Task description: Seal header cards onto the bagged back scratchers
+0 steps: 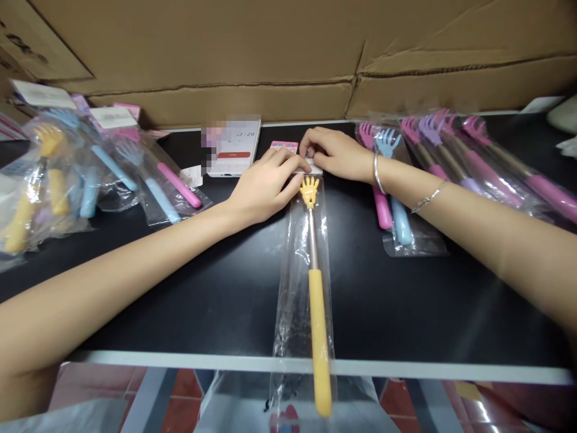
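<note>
1. Bkgd: big brown cardboard boxes (225,54) fill the top of the frame. Below them a black table (225,288) w/ a pale front edge runs across the lower part.
2. Centre: yellow back scratcher w/ hand-shaped claw head, metal shaft and plastic handle (318,325), lying inside a long clear plastic sleeve (293,288). Claw points to the top of the frame; handle end hangs over the table's front edge.
3. Left hand (265,186), centre frame: fingers pressed together, laid flat on the sleeve's top end, thumb just beside the claw head. Can't tell if it pinches the plastic.
4. Right hand (336,153), just right of centre: fingers curled, tips down on the sleeve's top flap, touching the left hand's fingertips. Grip under the tips is hidden.
5. Small pink printed card (283,146) peeks out just above the left fingers.
6. Right wrist wears a silver bangle (376,172); thin chain bracelet (428,197) further up the forearm.
7. White phone (237,150) lies upper centre-left, near the left hand, screen partly blurred.
8. Left of frame: heap of bagged yellow, blue and pink scratchers (54,174).
9. Upper right: row of bagged pink, purple and blue scratchers (451,156), partly under the right forearm.
</note>
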Demonstrator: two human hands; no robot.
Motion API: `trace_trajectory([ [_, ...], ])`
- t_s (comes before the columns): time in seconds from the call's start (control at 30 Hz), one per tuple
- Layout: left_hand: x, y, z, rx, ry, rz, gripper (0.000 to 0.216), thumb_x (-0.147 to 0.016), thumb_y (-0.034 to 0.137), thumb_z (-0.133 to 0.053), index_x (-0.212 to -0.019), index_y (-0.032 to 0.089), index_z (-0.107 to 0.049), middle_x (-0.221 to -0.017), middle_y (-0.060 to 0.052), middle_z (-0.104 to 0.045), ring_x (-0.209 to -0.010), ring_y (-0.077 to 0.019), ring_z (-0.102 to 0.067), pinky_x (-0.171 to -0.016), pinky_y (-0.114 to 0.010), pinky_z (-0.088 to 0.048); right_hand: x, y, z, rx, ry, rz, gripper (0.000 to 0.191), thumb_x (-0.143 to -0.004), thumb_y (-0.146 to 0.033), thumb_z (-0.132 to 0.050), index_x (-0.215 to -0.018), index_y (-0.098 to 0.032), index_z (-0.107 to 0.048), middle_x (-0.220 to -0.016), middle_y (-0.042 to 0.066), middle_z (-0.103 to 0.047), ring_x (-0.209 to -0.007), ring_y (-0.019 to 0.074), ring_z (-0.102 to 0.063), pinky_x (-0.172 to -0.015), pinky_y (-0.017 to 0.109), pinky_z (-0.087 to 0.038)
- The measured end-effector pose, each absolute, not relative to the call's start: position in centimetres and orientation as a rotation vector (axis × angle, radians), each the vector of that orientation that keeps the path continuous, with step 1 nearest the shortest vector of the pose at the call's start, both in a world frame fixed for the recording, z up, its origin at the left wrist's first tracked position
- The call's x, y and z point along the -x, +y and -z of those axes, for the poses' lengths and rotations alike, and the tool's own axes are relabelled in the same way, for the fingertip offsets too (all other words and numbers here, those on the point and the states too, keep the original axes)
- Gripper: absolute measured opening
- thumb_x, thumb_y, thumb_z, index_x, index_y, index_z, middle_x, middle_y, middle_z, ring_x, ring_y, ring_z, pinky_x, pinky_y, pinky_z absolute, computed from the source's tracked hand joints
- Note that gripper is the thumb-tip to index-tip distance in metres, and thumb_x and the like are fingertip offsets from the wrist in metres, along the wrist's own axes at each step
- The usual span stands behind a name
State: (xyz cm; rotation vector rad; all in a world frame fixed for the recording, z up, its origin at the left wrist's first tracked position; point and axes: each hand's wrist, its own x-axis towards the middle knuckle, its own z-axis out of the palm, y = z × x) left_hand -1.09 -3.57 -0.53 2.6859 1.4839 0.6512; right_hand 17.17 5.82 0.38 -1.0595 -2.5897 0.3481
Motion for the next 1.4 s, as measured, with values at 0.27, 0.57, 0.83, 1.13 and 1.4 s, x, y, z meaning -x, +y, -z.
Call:
trace_trajectory([
  [0.27, 1.1, -3.5, 0.6, -2.668, 1.496, -0.659, 0.036, -0.101, 0.028, -0.037, -0.121, 0.016, -0.064, -0.125, -0.01, -0.064, -0.122, -0.027, -0.055, -0.108, -0.042, -0.045, -17.4, 6.4, -0.1, 1.07, -2.386, -0.697, 0.015, -0.084, -0.011, -0.05, -0.09, -0.016, -0.063, -0.086, 0.004, -0.061, -0.077, 0.0113, -0.052, -0.075, 0.025, -0.041],
  [0.57, 1.0, -3.7, 0.6, -2.651, 1.492, -0.694, 0.034, -0.101, 0.029, -0.036, -0.118, 0.018, -0.064, -0.125, -0.008, -0.065, -0.122, -0.0254, -0.055, -0.107, -0.04, -0.045, -17.4, 6.6, -0.1, 1.058, -2.256, -0.847, 0.015, -0.079, -0.003, -0.051, -0.084, -0.015, -0.06, -0.083, 0.001, -0.061, -0.075, 0.0086, -0.051, -0.074, 0.023, -0.04],
  [0.83, 0.9, -3.7, 0.3, -2.589, 1.497, -0.698, 0.037, -0.098, 0.028, -0.04, -0.125, 0.013, -0.059, -0.127, -0.01, -0.065, -0.125, -0.0263, -0.055, -0.11, -0.041, -0.044, -17.3, 6.9, 0.2, 1.088, -2.122, -0.963, 0.017, -0.075, -0.001, -0.054, -0.084, -0.015, -0.056, -0.075, -0.001, -0.057, -0.073, 0.0086, -0.052, -0.076, 0.023, -0.042],
  [1.13, 0.9, -3.7, 0.3, -2.552, 1.488, -0.703, 0.036, -0.099, 0.031, -0.04, -0.125, 0.015, -0.059, -0.128, -0.009, -0.065, -0.124, -0.0266, -0.055, -0.11, -0.042, -0.044, -17.4, 6.5, 0.0, 1.099, -2.143, -0.917, 0.027, -0.076, 0.0, -0.043, -0.093, -0.016, -0.058, -0.067, -0.002, -0.059, -0.07, 0.0099, -0.057, -0.075, 0.023, -0.043],
  [1.4, 0.8, -3.9, 0.2, -2.573, 1.504, -0.665, 0.035, -0.1, 0.031, -0.038, -0.121, 0.017, -0.063, -0.126, -0.008, -0.064, -0.122, -0.0259, -0.054, -0.108, -0.042, -0.044, -17.4, 5.7, -0.7, 1.119, -2.179, -0.858, 0.025, -0.077, -0.001, -0.042, -0.086, -0.014, -0.062, -0.064, -0.003, -0.058, -0.062, 0.007, -0.051, -0.067, 0.021, -0.038],
])
